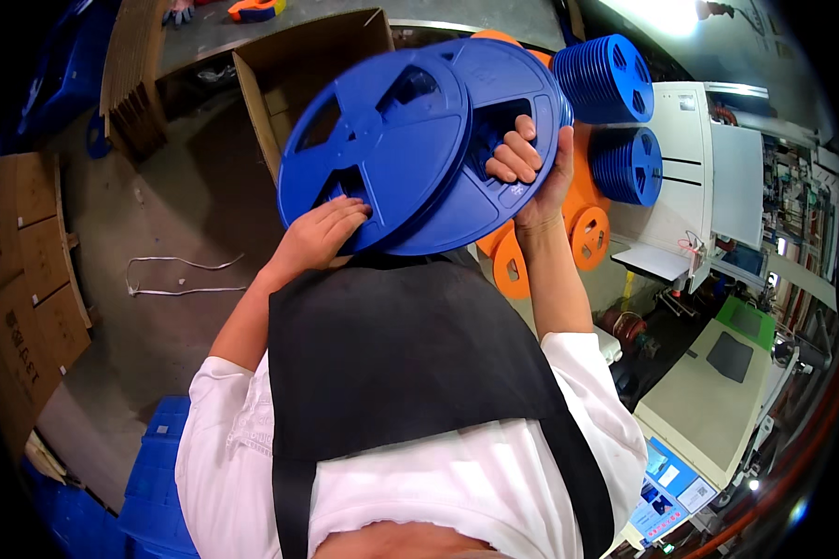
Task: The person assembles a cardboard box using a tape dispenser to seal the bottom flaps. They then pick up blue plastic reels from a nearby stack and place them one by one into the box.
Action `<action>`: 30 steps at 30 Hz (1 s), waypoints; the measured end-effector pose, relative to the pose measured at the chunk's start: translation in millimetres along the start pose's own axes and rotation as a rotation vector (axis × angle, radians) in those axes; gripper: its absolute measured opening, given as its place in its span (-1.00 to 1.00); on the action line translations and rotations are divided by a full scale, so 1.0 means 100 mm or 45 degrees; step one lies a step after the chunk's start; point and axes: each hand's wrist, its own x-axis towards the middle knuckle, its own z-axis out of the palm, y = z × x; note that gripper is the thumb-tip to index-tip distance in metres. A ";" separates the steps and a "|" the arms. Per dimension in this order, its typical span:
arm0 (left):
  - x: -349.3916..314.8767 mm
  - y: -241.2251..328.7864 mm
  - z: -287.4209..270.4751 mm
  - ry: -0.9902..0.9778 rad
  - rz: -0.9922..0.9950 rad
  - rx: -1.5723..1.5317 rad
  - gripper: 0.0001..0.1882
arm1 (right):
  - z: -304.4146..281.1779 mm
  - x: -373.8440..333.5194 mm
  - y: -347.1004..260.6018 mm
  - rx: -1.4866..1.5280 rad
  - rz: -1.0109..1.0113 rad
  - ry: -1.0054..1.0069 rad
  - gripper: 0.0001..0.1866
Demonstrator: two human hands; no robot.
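Left grip (322,231) curls into a smooth blue plastic reel (396,154); right grip (550,191) clasps round, windowed reels (499,74) behind.

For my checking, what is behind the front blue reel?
Another blue reel, gripped by the right hand, and part of an open cardboard box. What the front reel covers cannot be seen.

White glare (660,15) upper right, black bowed edges
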 end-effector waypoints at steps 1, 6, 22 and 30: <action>-0.03 -0.01 0.02 -0.008 -0.019 -0.035 -0.48 | 0.06 0.05 0.02 -0.011 0.012 0.065 -0.52; 0.00 0.09 -0.06 0.204 -0.527 -0.232 -0.60 | 0.30 0.30 0.16 -0.282 0.033 0.512 -0.52; -1.15 -0.43 -0.51 1.459 -0.986 -1.892 -0.56 | -0.10 -0.12 0.12 -0.585 -0.016 0.712 -0.75; -0.80 -0.47 -0.55 1.165 -0.842 -2.183 -0.59 | -0.20 -0.27 -0.04 -0.233 -0.132 0.299 -0.70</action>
